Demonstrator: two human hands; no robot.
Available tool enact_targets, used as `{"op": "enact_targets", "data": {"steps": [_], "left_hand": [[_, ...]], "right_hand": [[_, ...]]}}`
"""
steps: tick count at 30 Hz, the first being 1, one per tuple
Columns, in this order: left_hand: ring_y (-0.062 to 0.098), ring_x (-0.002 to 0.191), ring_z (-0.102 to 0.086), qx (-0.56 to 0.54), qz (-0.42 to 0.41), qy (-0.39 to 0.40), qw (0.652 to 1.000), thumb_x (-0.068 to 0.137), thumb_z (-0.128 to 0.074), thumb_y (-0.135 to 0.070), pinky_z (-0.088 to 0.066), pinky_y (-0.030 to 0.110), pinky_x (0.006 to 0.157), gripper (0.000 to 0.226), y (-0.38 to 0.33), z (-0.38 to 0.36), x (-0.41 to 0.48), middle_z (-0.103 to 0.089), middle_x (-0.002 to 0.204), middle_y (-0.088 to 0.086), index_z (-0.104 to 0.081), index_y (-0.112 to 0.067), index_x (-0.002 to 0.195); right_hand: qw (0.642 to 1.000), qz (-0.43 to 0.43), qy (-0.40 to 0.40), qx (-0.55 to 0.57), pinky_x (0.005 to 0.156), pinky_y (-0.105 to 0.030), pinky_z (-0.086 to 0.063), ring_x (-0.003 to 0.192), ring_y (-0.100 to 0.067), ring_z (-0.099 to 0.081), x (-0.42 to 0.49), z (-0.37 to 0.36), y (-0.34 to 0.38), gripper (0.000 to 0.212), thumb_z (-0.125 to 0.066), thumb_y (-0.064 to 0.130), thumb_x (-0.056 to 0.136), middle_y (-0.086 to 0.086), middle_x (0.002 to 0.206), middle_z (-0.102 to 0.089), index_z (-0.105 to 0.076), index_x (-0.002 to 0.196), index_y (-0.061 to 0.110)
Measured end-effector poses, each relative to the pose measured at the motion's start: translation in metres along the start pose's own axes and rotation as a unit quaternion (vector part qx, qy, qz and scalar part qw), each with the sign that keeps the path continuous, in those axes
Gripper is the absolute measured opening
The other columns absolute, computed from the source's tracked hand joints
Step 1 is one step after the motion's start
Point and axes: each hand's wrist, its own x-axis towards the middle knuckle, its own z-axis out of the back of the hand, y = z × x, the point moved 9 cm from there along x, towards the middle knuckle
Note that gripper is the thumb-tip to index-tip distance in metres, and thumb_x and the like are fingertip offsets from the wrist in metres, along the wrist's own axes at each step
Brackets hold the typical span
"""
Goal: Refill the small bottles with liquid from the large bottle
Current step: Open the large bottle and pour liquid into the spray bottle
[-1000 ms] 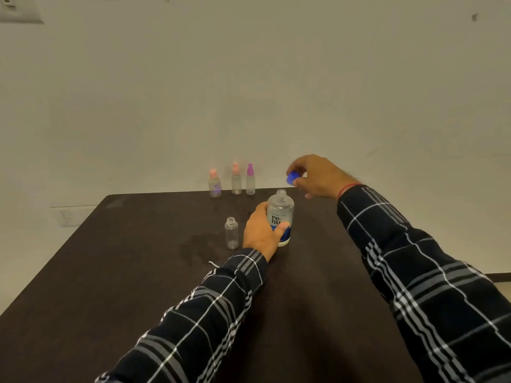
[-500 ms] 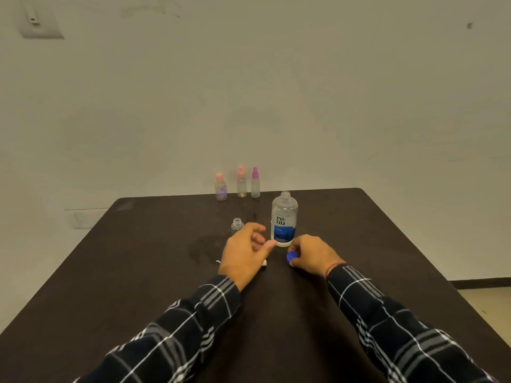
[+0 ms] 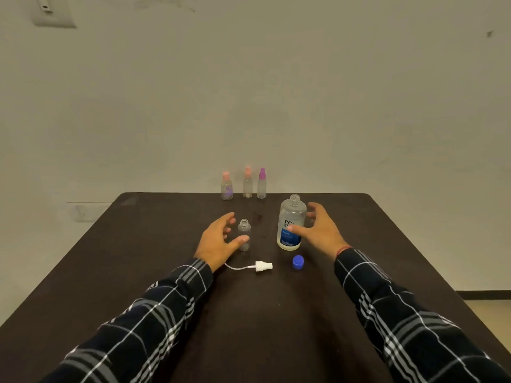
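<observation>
While both hands stay spread, the left hand (image 3: 218,241) cups around the uncapped small bottle (image 3: 244,234) and the right hand (image 3: 322,229) around the large bottle (image 3: 291,222). A clumsy grab could tip either open bottle, spilling liquid across the counter (image 3: 138,272).

Dark table (image 3: 138,272) carries five bottles (image 3: 291,222), spray pump (image 3: 262,266), blue cap (image 3: 298,262).
</observation>
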Motion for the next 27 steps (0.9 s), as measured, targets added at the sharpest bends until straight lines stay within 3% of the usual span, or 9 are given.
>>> {"op": "enact_targets", "data": {"steps": [4, 7, 9, 11, 16, 18, 21, 27], "left_hand": [[0.008, 0.116, -0.057, 0.007, 0.001, 0.024, 1.0, 0.085, -0.079, -0.034, -0.047, 0.018, 0.097, 0.07, -0.007, -0.015, 0.008, -0.061, 0.135, -0.005, -0.048, -0.026, 0.148], [0.001, 0.104, -0.061, 0.015, 0.009, 0.016, 1.0, 0.087, -0.078, -0.03, -0.044, 0.003, 0.084, 0.054, -0.006, -0.017, 0.011, -0.069, 0.123, -0.003, -0.059, -0.024, 0.137], [-0.001, 0.097, -0.064, -0.001, 0.019, 0.004, 1.0, 0.085, -0.08, -0.029, -0.048, 0.006, 0.086, 0.048, -0.003, -0.016, 0.012, -0.071, 0.114, -0.007, -0.064, -0.022, 0.13], [-0.004, 0.092, -0.064, -0.029, 0.036, 0.006, 0.999, 0.083, -0.082, -0.026, -0.05, 0.007, 0.082, 0.046, 0.001, -0.017, 0.012, -0.07, 0.109, -0.01, -0.064, -0.02, 0.125], [0.002, 0.095, -0.068, -0.063, 0.052, 0.009, 0.997, 0.08, -0.085, -0.026, -0.055, 0.014, 0.082, 0.041, 0.009, -0.017, 0.014, -0.073, 0.107, -0.006, -0.067, -0.018, 0.116], [0.003, 0.093, -0.069, -0.055, 0.05, 0.01, 0.997, 0.079, -0.086, -0.028, -0.055, 0.014, 0.082, 0.041, 0.009, -0.016, 0.014, -0.072, 0.105, -0.007, -0.068, -0.018, 0.114], [0.001, 0.085, -0.066, -0.038, 0.047, 0.01, 0.998, 0.079, -0.086, -0.029, -0.05, 0.007, 0.07, 0.038, 0.007, -0.013, 0.015, -0.071, 0.101, -0.008, -0.068, -0.019, 0.111], [0.007, 0.093, -0.068, -0.031, 0.045, 0.008, 0.998, 0.081, -0.084, -0.03, -0.056, 0.02, 0.085, 0.039, 0.007, -0.016, 0.014, -0.071, 0.104, -0.006, -0.068, -0.02, 0.115]], "right_hand": [[0.997, 0.045, 0.041, 0.045, 0.094, -0.028, -0.049, 0.119, -0.016, -0.056, 0.005, -0.018, 0.008, 0.077, -0.086, 0.027, 0.075, 0.004, 0.13, -0.057, -0.041, 0.138, 0.024], [0.996, 0.059, 0.035, 0.056, 0.098, -0.035, -0.051, 0.118, -0.016, -0.058, 0.009, -0.023, 0.01, 0.071, -0.086, 0.029, 0.074, 0.006, 0.126, -0.059, -0.045, 0.132, 0.026], [0.996, 0.065, 0.03, 0.048, 0.1, -0.038, -0.051, 0.117, -0.016, -0.058, 0.011, -0.023, 0.012, 0.07, -0.086, 0.032, 0.074, 0.007, 0.126, -0.059, -0.046, 0.131, 0.027], [0.996, 0.084, 0.03, 0.015, 0.096, -0.032, -0.05, 0.114, -0.014, -0.057, 0.011, -0.024, 0.017, 0.07, -0.086, 0.033, 0.074, 0.008, 0.125, -0.058, -0.046, 0.131, 0.027], [0.985, 0.144, 0.047, -0.08, 0.093, -0.026, -0.044, 0.111, -0.015, -0.054, 0.012, -0.035, 0.038, 0.073, -0.086, 0.028, 0.074, 0.006, 0.124, -0.055, -0.044, 0.134, 0.026], [0.981, 0.155, 0.045, -0.109, 0.095, -0.028, -0.044, 0.112, -0.017, -0.054, 0.014, -0.039, 0.042, 0.074, -0.086, 0.027, 0.073, 0.004, 0.125, -0.056, -0.045, 0.134, 0.025], [0.974, 0.158, 0.036, -0.157, 0.099, -0.034, -0.045, 0.114, -0.02, -0.054, 0.017, -0.043, 0.044, 0.078, -0.087, 0.03, 0.07, 0.0, 0.126, -0.057, -0.045, 0.135, 0.027], [0.958, 0.151, 0.022, -0.241, 0.101, -0.049, -0.047, 0.118, -0.025, -0.052, 0.02, -0.051, 0.044, 0.079, -0.086, 0.037, 0.069, -0.001, 0.128, -0.055, -0.042, 0.135, 0.037]]}}
